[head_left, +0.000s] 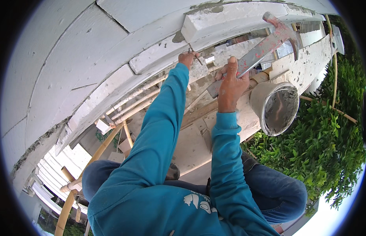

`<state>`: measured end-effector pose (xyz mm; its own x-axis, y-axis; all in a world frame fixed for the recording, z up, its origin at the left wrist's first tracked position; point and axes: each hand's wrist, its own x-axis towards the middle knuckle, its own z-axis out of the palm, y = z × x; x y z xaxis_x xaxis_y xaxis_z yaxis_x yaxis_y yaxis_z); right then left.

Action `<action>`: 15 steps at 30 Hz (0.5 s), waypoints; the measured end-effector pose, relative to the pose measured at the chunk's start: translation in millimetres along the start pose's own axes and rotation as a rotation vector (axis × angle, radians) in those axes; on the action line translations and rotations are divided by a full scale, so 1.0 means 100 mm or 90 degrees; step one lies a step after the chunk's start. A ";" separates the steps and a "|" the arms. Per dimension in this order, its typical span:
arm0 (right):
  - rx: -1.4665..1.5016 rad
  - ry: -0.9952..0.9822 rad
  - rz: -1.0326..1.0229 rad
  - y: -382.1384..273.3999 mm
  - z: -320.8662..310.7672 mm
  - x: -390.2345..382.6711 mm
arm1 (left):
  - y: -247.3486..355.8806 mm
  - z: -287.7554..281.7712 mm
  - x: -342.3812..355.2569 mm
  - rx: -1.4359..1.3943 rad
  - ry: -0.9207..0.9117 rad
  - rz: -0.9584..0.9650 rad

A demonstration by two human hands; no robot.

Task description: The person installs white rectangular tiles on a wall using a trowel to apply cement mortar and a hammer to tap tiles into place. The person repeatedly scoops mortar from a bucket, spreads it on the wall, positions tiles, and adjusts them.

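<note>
The right hand (230, 82) is closed in a full grip around the handle of a hammer (265, 45), thumb laid up along the shaft; the metal handle is flecked with red paint and runs up and to the right, its head lying just under the edge of a white block (230, 19) at the top of the wall. The left hand (187, 59) is stretched out further left with its fingers pinched on a thin nail (196, 57), which slants down to the right, its upper end against the block wall (73, 59) at a mortar joint (how deep the tip sits cannot be told). Both arms are in teal sleeves, and the knees below are in blue jeans. Just right of the right hand stands a bucket (275, 106) smeared with grey mortar, on a pale spattered ledge (309, 59). Bamboo poles (96, 153) run below on the left, and green bushes (328, 145) fill the right side, well below the ledge.
</note>
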<state>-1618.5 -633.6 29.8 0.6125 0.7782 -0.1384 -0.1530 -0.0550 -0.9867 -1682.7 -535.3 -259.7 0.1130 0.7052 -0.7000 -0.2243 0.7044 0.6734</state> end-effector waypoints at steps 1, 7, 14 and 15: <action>-0.003 -0.007 0.042 0.17 -0.07 -0.13 | -0.02 -0.04 0.03 0.016 0.007 -0.004; -0.012 0.030 0.236 0.88 -0.31 -0.72 | -0.01 0.03 -0.08 -0.036 0.005 0.016; 0.100 0.068 0.285 1.09 -0.34 -0.84 | 0.18 0.05 -0.21 -0.049 0.005 -0.015; 0.142 0.074 0.298 1.11 -0.32 -0.81 | 0.20 0.05 -0.20 -0.051 0.003 -0.012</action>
<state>-1660.6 -722.9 -71.5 0.5185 0.6272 -0.5812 -0.5848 -0.2357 -0.7762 -1684.7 -534.7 -231.2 0.1129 0.6911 -0.7139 -0.2987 0.7089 0.6390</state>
